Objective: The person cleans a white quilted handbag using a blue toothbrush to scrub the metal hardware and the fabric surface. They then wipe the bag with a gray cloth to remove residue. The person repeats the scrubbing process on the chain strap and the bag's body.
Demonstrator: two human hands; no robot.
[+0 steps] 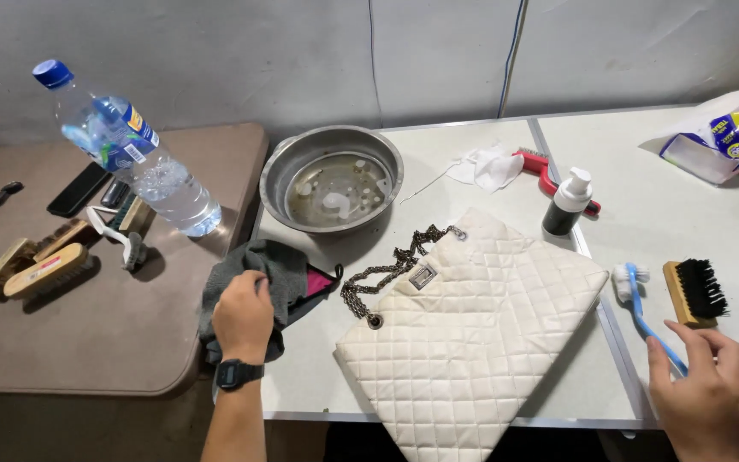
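Grey cloth (pixel 254 278) lies at the desk (pixel 472 171) edge, left hand (pixel 244 316) resting on it, fingers curled into the fabric. Blue-handled brush (pixel 643 308) lies right of the quilted white bag (pixel 472 342); right hand (pixel 707 389) touches its handle, fingers spread. Steel bowl (pixel 333 178) sits behind.

Your left hand (pixel 244 315) rests on the grey cloth (pixel 258 287), hemmed by the bowl (pixel 332 180) behind and the bag (pixel 472 329) with its chain (pixel 382 278) to the right. Open counter (pixel 301 376) lies just in front of the cloth. Your right hand (pixel 707 389) touches the blue brush (pixel 647 316), with the black-bristled brush (pixel 694 293) just beside it. Between bag and blue brush runs a narrow bare strip. The pump bottle (pixel 568 203) and red brush (pixel 549 175) block the far middle.
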